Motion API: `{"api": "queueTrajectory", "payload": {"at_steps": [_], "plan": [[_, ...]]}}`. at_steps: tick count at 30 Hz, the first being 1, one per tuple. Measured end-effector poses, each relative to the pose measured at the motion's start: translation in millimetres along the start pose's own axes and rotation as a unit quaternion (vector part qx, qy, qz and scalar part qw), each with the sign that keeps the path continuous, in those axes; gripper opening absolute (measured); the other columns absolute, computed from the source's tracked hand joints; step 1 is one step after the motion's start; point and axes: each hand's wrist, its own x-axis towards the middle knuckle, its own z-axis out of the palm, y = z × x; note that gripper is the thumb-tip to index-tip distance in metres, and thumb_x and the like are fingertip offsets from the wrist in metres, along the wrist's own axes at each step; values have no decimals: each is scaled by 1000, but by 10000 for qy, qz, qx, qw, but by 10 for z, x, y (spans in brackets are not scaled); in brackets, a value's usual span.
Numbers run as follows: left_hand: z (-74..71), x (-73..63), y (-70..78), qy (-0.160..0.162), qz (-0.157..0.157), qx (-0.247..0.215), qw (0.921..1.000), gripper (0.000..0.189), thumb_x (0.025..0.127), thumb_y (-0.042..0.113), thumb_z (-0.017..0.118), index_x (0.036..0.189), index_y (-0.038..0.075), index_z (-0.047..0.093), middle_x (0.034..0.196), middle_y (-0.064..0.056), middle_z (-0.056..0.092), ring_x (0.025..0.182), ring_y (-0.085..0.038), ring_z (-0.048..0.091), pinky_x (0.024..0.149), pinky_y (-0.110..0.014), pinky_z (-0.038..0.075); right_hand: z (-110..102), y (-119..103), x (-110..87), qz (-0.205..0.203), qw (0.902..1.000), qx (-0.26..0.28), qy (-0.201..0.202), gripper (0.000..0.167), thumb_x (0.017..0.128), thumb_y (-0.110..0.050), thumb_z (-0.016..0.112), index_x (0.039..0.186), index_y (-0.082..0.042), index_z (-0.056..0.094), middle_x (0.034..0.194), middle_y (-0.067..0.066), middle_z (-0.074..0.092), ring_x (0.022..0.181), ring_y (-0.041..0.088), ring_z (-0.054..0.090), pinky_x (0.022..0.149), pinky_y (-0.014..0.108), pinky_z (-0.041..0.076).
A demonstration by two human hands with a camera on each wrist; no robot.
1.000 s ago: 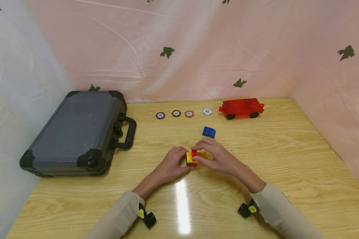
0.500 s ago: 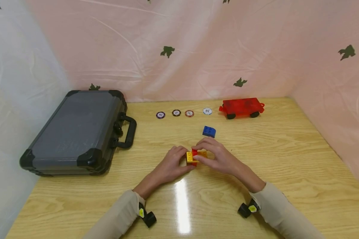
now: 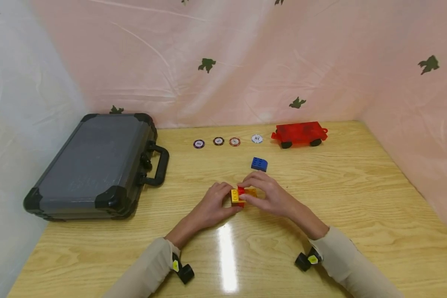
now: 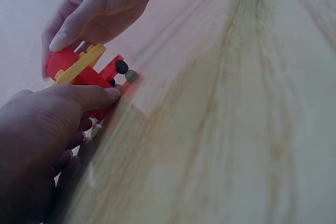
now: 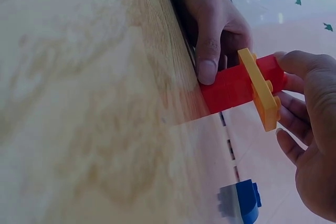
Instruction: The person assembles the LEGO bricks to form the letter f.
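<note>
A small stack of toy building bricks stands on the table before me. Its base is red bricks [image 5: 228, 90], with a flat yellow plate [image 5: 260, 90] across them and another red brick [image 5: 272, 69] on top. My left hand [image 3: 212, 207] grips the red base between thumb and fingers, low by the tabletop. From the right, my right hand [image 3: 272, 196] pinches the top red brick between thumb and fingers. The yellow plate sticks out on both sides of that brick, its studs showing. A blue brick [image 3: 259, 164] with one rounded end lies just beyond my right hand.
A red toy wagon [image 3: 301, 133] with black wheels stands at the back right. Several poker chips, among them a white one [image 3: 257, 138] and a purple one [image 3: 199, 144], lie in a row near the back edge. A grey hard case [image 3: 93, 161] with a black handle [image 3: 162, 165] fills the left side.
</note>
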Motion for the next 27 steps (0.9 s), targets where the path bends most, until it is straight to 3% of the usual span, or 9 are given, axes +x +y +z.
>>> {"api": "queueTrajectory", "payload": {"at_steps": [18,27], "plan": [[11,-19,7,94,99,16,9999,39,89,26,84,116,5,68,112,-5,65,100,-23,53,87,-41,45,38,1,-34,-10,9998,-139,128,27,87,-3,81,113,-3,74,111,5,67,108,24,59,96,40,50],[-1,-8,8,70,109,29,9999,39,89,27,84,117,5,68,113,-6,66,101,-23,54,88,-42,46,26,-21,-39,378,9992,-109,-52,31,89,-5,81,118,-4,71,117,4,67,115,25,57,101,46,48]]}}
